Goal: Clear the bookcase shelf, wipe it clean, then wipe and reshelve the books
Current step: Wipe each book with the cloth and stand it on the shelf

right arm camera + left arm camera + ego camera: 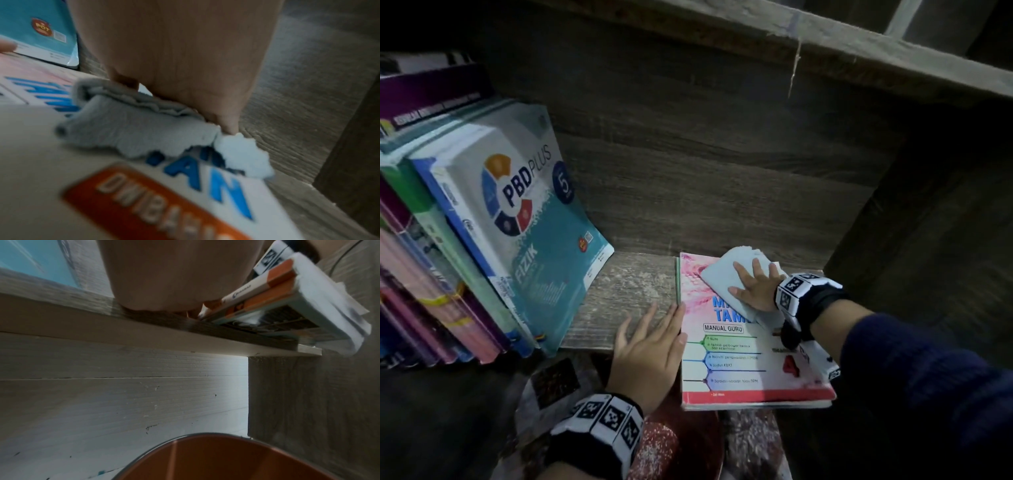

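A pink and white book point(739, 363) lies flat on the wooden shelf point(626, 291), its near end hanging over the front edge. My right hand point(755, 287) presses a pale blue cloth point(726, 274) flat onto the book's far half, fingers spread. My left hand point(654, 342) lies flat on the shelf with straight fingers, its side against the book's left edge. In the right wrist view the cloth point(131, 128) is bunched under my palm on the book cover point(144, 194). The left wrist view shows the book's spine point(267, 293) from below.
A row of leaning books point(465, 240) fills the shelf's left part, fronted by a teal PBD Plus book point(544, 222). The bookcase side wall point(928, 222) stands close on the right. A red-brown round object point(216, 459) sits below the shelf.
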The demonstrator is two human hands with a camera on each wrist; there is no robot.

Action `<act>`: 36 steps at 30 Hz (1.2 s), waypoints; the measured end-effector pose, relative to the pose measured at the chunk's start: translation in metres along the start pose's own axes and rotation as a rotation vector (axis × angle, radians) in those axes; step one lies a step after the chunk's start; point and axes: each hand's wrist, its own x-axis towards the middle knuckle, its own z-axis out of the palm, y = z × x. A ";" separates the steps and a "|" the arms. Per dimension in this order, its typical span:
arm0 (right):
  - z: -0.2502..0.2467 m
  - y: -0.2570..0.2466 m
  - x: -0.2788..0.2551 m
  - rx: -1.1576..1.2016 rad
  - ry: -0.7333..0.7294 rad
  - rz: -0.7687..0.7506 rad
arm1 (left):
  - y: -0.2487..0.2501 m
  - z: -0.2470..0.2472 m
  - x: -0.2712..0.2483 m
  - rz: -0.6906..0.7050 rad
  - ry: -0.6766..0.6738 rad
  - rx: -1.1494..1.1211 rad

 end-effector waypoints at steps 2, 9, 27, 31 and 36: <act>0.005 -0.008 0.007 0.040 0.005 0.030 | -0.001 0.002 0.000 0.003 0.012 -0.002; 0.014 -0.023 0.001 0.060 -0.037 -0.116 | -0.002 0.004 -0.002 0.001 0.014 -0.001; 0.059 0.006 -0.143 -0.076 -0.123 -0.369 | 0.005 -0.007 0.003 -0.041 -0.111 0.070; 0.055 0.038 -0.131 -0.068 -0.158 -0.277 | 0.004 -0.007 0.003 -0.038 -0.124 0.062; 0.036 0.053 -0.069 -0.144 -0.076 -0.088 | 0.004 -0.005 0.002 -0.038 -0.113 0.047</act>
